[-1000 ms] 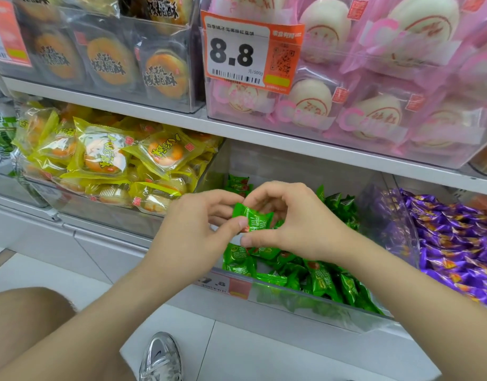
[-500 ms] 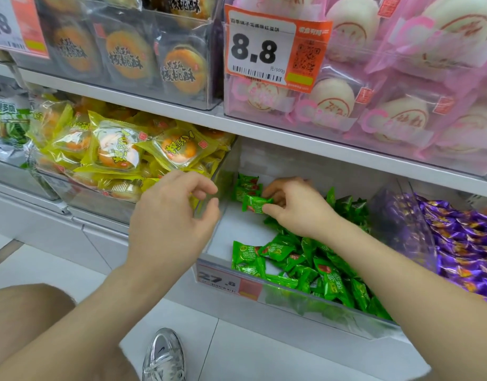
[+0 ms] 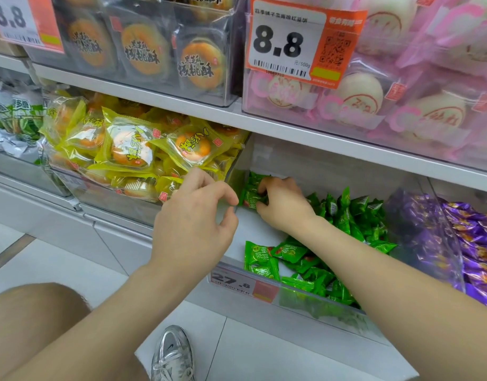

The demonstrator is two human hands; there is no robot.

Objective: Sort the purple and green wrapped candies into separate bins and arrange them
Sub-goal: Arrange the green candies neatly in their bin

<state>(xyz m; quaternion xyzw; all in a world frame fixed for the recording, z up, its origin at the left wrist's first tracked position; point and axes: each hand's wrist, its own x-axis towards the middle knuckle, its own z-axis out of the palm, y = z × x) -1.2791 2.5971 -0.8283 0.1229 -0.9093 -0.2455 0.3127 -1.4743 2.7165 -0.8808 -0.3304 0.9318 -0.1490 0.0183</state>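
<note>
A clear bin (image 3: 300,294) on the low shelf holds several green wrapped candies (image 3: 346,213), heaped at its right and front, with bare white floor at its left. My right hand (image 3: 280,204) reaches to the bin's back left corner and pinches a green candy (image 3: 252,199) against a small stack standing there. My left hand (image 3: 192,215) hovers just outside the bin's left wall, fingers loosely curled, holding nothing. The neighbouring clear bin (image 3: 429,232) on the right holds purple wrapped candies (image 3: 476,237).
Yellow-wrapped pastries (image 3: 132,149) fill the bin to the left. The shelf above (image 3: 291,130) carries boxes of brown cakes and pink-wrapped buns, with an 8.8 price tag (image 3: 302,42). A 27.8 tag (image 3: 236,283) hangs on the green bin's front. My knee and silver shoe (image 3: 172,356) are below.
My two hands held a green candy together over the bin; the left hand let go and drew left, and the right hand carried the candy to the back left corner.
</note>
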